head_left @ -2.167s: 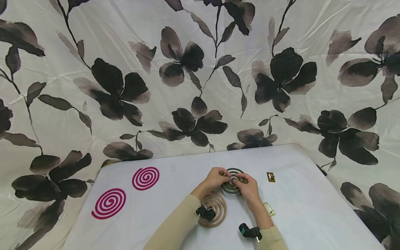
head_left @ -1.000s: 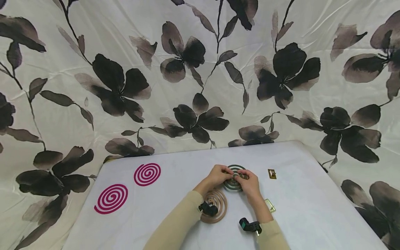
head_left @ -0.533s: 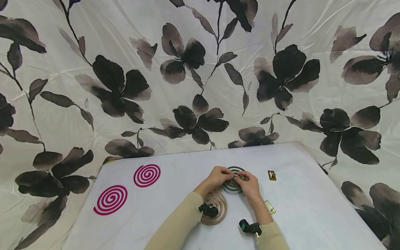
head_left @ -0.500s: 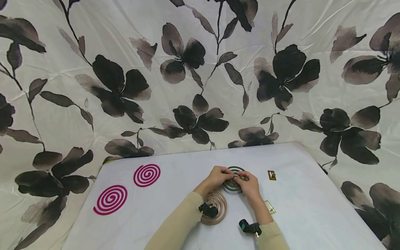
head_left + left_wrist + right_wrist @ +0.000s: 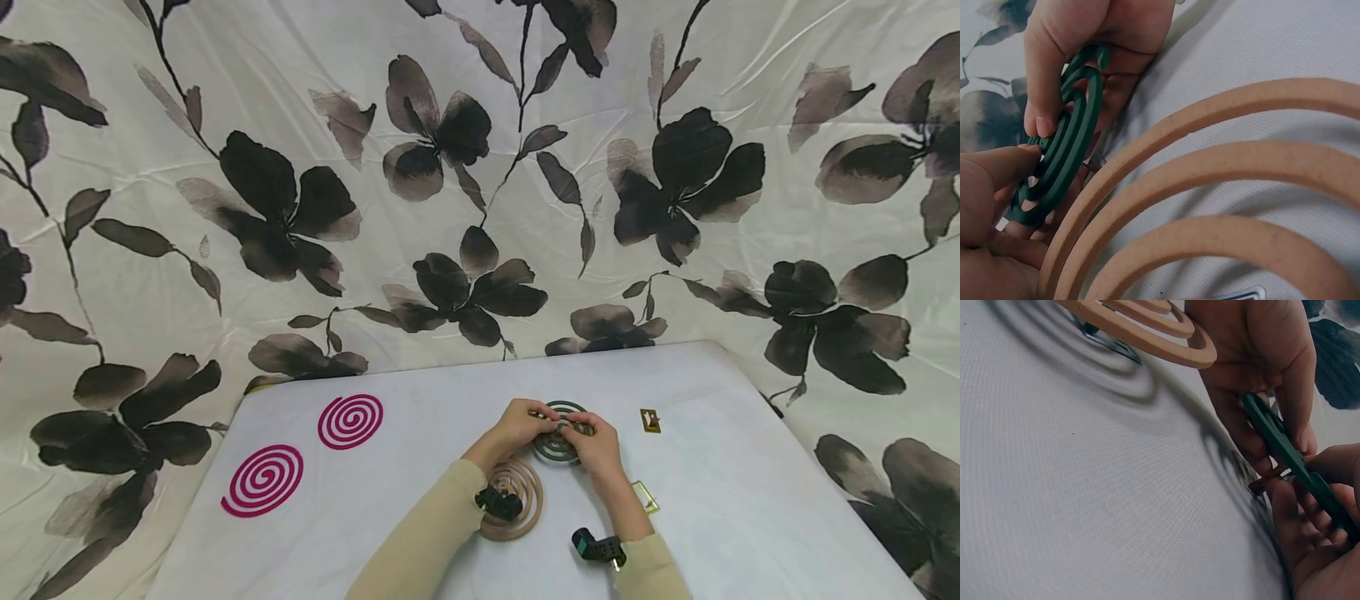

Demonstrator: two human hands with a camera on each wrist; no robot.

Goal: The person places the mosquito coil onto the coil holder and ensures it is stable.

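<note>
Both hands hold a dark green spiral coil between them at the right of the table's middle. The left hand grips its left side and the right hand its right side, with thumbs and fingertips near the centre. In the left wrist view the green coil is tilted, with the left hand at lower left and the right hand above. The right wrist view shows a small brownish metal piece under the green coil; whether they are joined, I cannot tell.
A tan coil stands raised above the white table, below the left wrist camera. Two magenta coils lie at left. Two gold metal frames are at right. A floral curtain hangs behind.
</note>
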